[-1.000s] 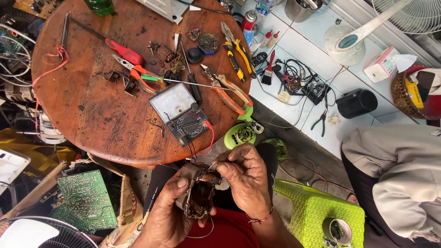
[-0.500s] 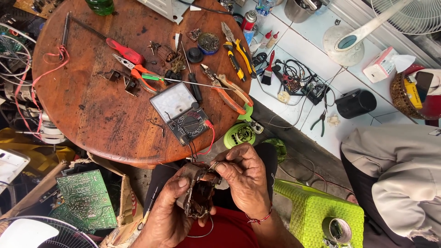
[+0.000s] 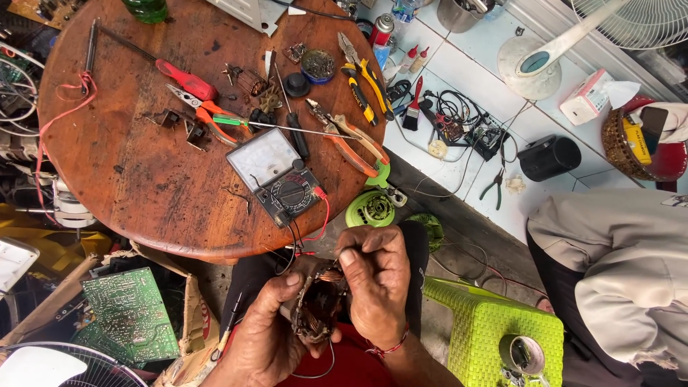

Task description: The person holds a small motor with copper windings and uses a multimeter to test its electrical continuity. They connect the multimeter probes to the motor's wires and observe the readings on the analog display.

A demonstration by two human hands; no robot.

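Observation:
A small motor stator with copper windings [image 3: 317,304] is held over my lap, below the round wooden table [image 3: 143,186]. My left hand [image 3: 269,333] cups it from below, thumb on its top edge. My right hand [image 3: 376,283] grips it from the right, with fingertips pinching at the copper wires on top. An analog multimeter [image 3: 276,175] lies at the table's near edge, its red and black leads [image 3: 315,222] running down toward the stator.
On the table lie a red screwdriver [image 3: 183,77], orange pliers [image 3: 208,115], yellow cutters [image 3: 362,79] and small parts. A green circuit board [image 3: 129,315] sits lower left, a green stool [image 3: 494,333] lower right. Another person in grey [image 3: 616,272] sits at right.
Both hands stay on the stator; my right fingers have shifted slightly on the windings. Nothing on the table has moved.

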